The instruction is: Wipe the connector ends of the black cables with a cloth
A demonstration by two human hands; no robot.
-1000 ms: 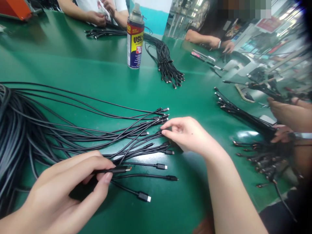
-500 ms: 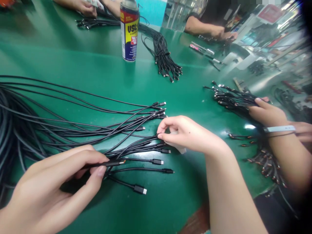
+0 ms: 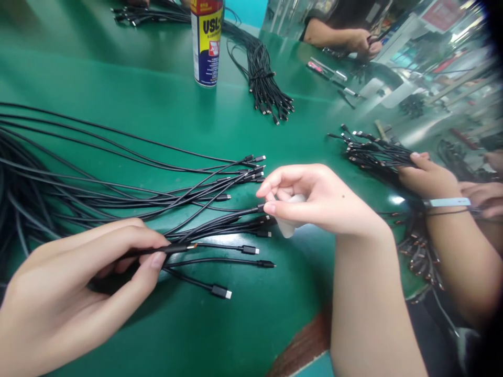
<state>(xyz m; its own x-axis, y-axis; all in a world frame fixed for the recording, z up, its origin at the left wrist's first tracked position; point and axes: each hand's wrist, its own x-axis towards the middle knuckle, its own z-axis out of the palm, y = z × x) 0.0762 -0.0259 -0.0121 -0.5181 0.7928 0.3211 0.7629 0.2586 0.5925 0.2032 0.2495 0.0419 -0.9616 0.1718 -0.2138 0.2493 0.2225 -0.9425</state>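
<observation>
one readable label: the spray can [image 3: 206, 47] at the far side of the green worktop [image 3: 118, 78] shows "usl" in dark letters on yellow, with a red band above and blue below. its smaller print is too fine to read, and its top is cut off by the picture's edge.

the left hand [image 3: 74, 293] has its fingers [image 3: 118, 243] closed on one black cable [image 3: 173, 250] just behind the plug, which points right, slightly above the worktop. the right hand [image 3: 314, 201] is curled shut around a whitish wad [image 3: 288, 225], its thumb tip touching the end of another plug [image 3: 260, 208]. between the hands, many loose cables [image 3: 118, 199] fan across the worktop, plugs to the right.

a tied bundle [image 3: 267, 89] lies just right of the can. to the right, a co-worker's hand [image 3: 426, 178] with a pale wristband [image 3: 446, 202] rests on a second bundle [image 3: 373, 154]. hand tools [image 3: 326, 70] lie farther back, near another person's hand [image 3: 359, 41].

compared with half a second ago, the right hand has lifted and more of the wad shows; the left hand's grip is unchanged, and the can sits higher in view.
</observation>
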